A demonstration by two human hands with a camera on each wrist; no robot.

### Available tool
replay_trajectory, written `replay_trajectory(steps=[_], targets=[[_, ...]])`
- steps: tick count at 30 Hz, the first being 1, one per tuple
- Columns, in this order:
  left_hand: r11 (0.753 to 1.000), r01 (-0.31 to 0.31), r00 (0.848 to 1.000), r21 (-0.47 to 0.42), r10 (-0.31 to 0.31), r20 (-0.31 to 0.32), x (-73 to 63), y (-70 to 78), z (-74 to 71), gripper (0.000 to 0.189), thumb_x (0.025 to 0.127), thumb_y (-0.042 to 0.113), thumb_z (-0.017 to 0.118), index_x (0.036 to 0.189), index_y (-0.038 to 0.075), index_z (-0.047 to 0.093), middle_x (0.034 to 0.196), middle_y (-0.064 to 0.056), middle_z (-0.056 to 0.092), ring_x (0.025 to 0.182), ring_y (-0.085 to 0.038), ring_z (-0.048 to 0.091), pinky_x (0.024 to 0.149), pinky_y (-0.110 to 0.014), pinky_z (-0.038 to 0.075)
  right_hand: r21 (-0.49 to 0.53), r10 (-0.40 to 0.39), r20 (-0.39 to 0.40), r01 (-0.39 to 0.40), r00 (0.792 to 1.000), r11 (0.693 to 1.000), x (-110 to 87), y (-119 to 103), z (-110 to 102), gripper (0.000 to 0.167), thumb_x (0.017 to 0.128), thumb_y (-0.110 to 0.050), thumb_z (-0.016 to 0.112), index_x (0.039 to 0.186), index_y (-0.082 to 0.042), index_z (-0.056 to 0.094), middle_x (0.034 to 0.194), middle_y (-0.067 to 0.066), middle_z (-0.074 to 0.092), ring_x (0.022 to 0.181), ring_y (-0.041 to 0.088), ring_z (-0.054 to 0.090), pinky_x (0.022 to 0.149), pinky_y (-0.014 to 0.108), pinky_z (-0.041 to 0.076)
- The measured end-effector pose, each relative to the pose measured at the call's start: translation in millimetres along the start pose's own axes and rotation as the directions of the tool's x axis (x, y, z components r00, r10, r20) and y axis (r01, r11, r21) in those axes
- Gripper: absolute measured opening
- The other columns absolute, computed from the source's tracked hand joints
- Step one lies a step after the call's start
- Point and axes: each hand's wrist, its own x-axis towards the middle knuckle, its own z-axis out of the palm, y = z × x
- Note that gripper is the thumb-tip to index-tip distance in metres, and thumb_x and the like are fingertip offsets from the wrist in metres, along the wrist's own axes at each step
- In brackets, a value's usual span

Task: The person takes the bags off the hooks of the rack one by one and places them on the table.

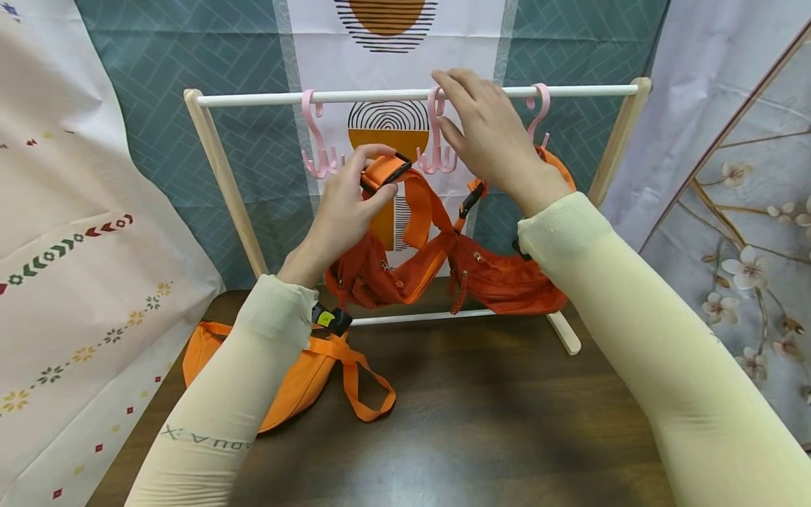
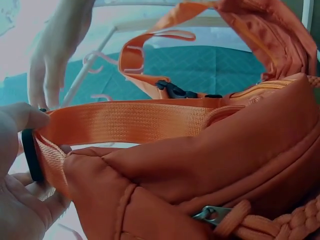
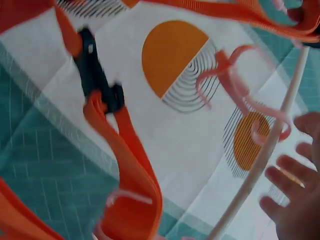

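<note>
My left hand (image 1: pixel 348 197) pinches the orange strap (image 1: pixel 419 204) of a red-orange waist bag (image 1: pixel 364 274) beside its black buckle (image 1: pixel 394 174). The bag hangs below that hand; in the left wrist view its front zip pull (image 2: pixel 212 214) shows. My right hand (image 1: pixel 491 130) is raised at the middle pink hook (image 1: pixel 437 141), fingers spread and slightly bent. The right wrist view shows the fingers (image 3: pixel 287 182) beside the white rail with nothing in them. A second red-orange waist bag (image 1: pixel 507 285) hangs from the right pink hook (image 1: pixel 540 109).
The rack's white rail (image 1: pixel 374 96) rests on wooden legs (image 1: pixel 224 176). The left pink hook (image 1: pixel 317 137) holds nothing. A lighter orange waist bag (image 1: pixel 298 387) with a black buckle (image 1: pixel 332 320) lies at the left on the dark table (image 1: pixel 456 422). Patterned cloths surround the rack.
</note>
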Motion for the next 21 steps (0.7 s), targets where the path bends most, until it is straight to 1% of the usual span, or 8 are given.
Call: replay_trajectory(steps=[3,4,6,9,12,15,18,21], targets=[[1.0,0.011,1.0,0.007,-0.011,0.018,-1.0,-0.1,-1.0,0.043,0.103,0.016,0.064,0.145,0.013,0.052,0.127,-0.015,0.062,0.106,-0.025,0.059,0.088,-0.033,0.052,0.08,0.006,-0.15,0.006,0.989,0.997,-15.0,-6.9,5.8,0.05,0.109,-0.02,0.051,0.158,-0.011,0.045,0.14,0.016,0.053,0.126,0.033,0.053,0.116,0.042,0.033],[1.0,0.009,1.0,0.008,-0.01,0.023,-1.3,0.2,-1.4,0.043,0.103,0.016,0.064,0.144,0.012,0.052,0.127,-0.015,0.062,0.106,-0.025,0.06,0.089,-0.033,0.052,0.114,0.012,-0.181,0.009,0.983,0.993,-20.4,-10.0,8.1,0.049,0.109,-0.019,0.051,0.157,-0.011,0.046,0.135,0.017,0.055,0.12,0.032,0.054,0.111,0.042,0.037],[1.0,0.008,1.0,0.016,-0.009,0.03,-1.7,0.2,-2.0,0.043,0.103,0.016,0.064,0.144,0.012,0.052,0.128,-0.016,0.062,0.107,-0.026,0.06,0.09,-0.035,0.053,0.176,0.017,-0.201,0.019,0.979,0.984,-30.8,-16.9,13.8,0.047,0.109,-0.017,0.051,0.156,-0.011,0.048,0.129,0.018,0.055,0.113,0.031,0.055,0.102,0.042,0.042],[1.0,0.008,0.999,0.021,-0.008,0.036,-2.9,0.0,-2.8,0.043,0.103,0.016,0.065,0.144,0.012,0.052,0.129,-0.016,0.062,0.108,-0.026,0.061,0.091,-0.037,0.053,0.241,0.0,-0.177,0.043,0.984,0.97,-43.7,-24.8,26.0,0.045,0.109,-0.016,0.051,0.153,-0.008,0.049,0.124,0.017,0.056,0.107,0.029,0.055,0.094,0.04,0.046],[1.0,0.0,0.999,0.02,-0.001,0.04,-3.8,-0.3,-2.9,0.043,0.103,0.015,0.064,0.144,0.011,0.052,0.128,-0.015,0.062,0.107,-0.026,0.06,0.091,-0.036,0.052,0.287,-0.004,-0.157,0.05,0.988,0.957,-55.1,-26.6,38.7,0.044,0.109,-0.017,0.051,0.152,-0.007,0.05,0.122,0.016,0.056,0.107,0.027,0.056,0.089,0.039,0.05],[1.0,-0.015,0.999,0.02,0.014,0.052,-4.3,-1.2,-2.4,0.043,0.103,0.015,0.064,0.144,0.011,0.053,0.125,-0.014,0.064,0.106,-0.025,0.059,0.089,-0.034,0.05,0.355,0.032,-0.145,0.022,0.989,0.935,-67.0,-25.1,51.0,0.045,0.109,-0.018,0.053,0.152,-0.008,0.049,0.123,0.016,0.057,0.108,0.029,0.056,0.089,0.041,0.051],[0.999,-0.029,0.997,0.038,0.027,0.067,-5.0,-2.1,-2.1,0.043,0.103,0.015,0.065,0.144,0.011,0.053,0.124,-0.014,0.065,0.104,-0.025,0.059,0.086,-0.034,0.05,0.408,0.075,-0.102,-0.027,0.992,0.913,-78.0,-24.2,64.5,0.051,0.107,-0.022,0.059,0.154,-0.008,0.045,0.126,0.018,0.055,0.112,0.031,0.056,0.093,0.045,0.051],[0.998,-0.042,0.996,0.053,0.037,0.087,-5.3,-2.4,-2.1,0.043,0.103,0.016,0.066,0.144,0.01,0.053,0.126,-0.013,0.064,0.105,-0.026,0.059,0.088,-0.036,0.052,0.376,0.086,-0.049,-0.061,0.995,0.925,-85.6,-25.0,77.2,0.06,0.104,-0.028,0.066,0.155,-0.007,0.04,0.131,0.02,0.054,0.114,0.034,0.056,0.097,0.049,0.051]])
